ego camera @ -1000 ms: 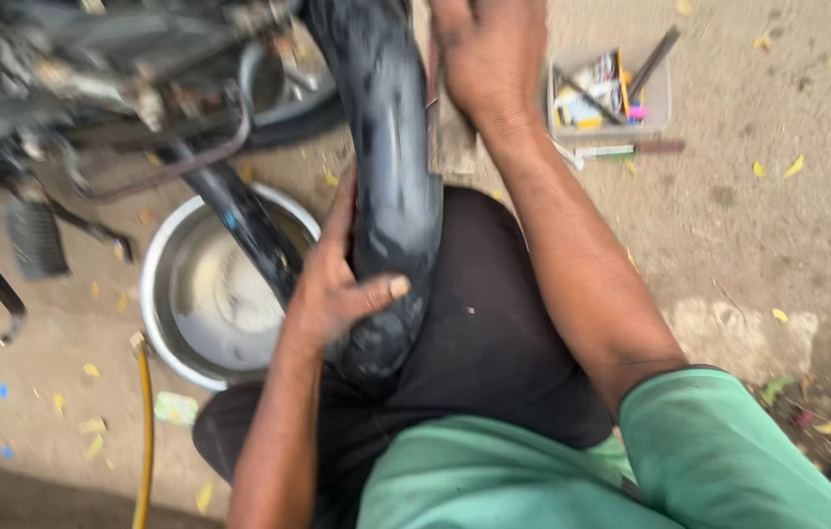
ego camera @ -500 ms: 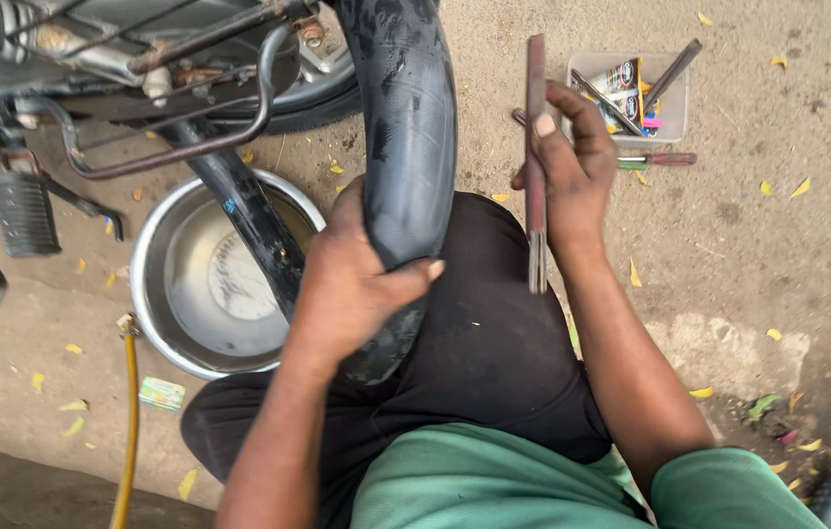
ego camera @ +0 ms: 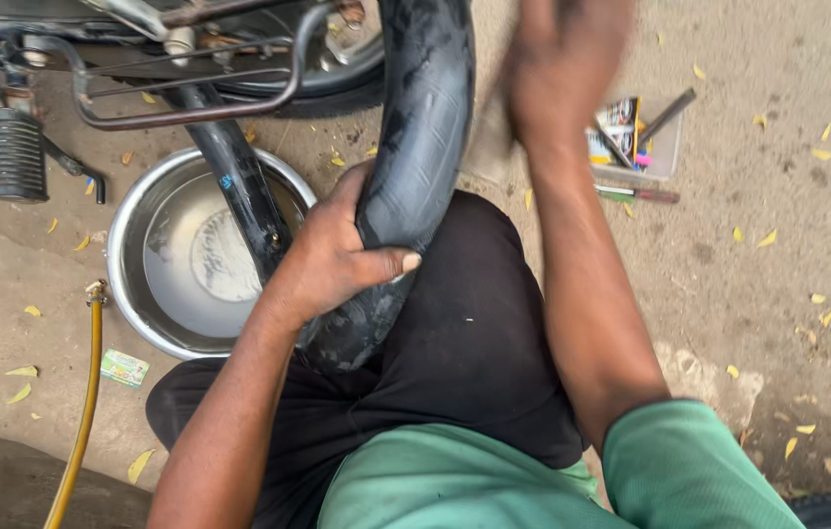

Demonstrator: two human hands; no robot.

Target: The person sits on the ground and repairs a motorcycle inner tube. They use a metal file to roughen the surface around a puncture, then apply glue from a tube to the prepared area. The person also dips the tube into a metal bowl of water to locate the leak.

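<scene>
Near edge: one person, seated, green shirt, black trousers; two bare arms reach away from the camera.

One yellow hose (ego camera: 80, 411), near left, runs from the bottom edge up to a brass end fitting beside the basin.

One small green packet (ego camera: 123, 367) lies on the ground between hose and basin.

One left hand (ego camera: 335, 257), centre, is clenched around the tube, thumb across its near face, fingers wrapped behind.

One black rubber tube (ego camera: 413, 157), inflated, rests on the black-trousered thigh and curves up and away toward the machine at the far edge.

One steel basin (ego camera: 146, 220), round, left of the thigh, holds water; one black strut of the machine crosses over it.

One right hand (ego camera: 562, 73), far centre-right, is raised above the ground and blurred; whether it holds anything cannot be told.

One clear tray (ego camera: 668, 147), far right on the ground, is partly hidden by the right hand; it holds one printed packet and several thin tools, count unclear. Two pen-like sticks lie just near of it.

One footrest (ego camera: 14, 154), ribbed, black, far left, hangs from the machine frame.

Yellow leaves, many, are scattered over the bare ground.
</scene>
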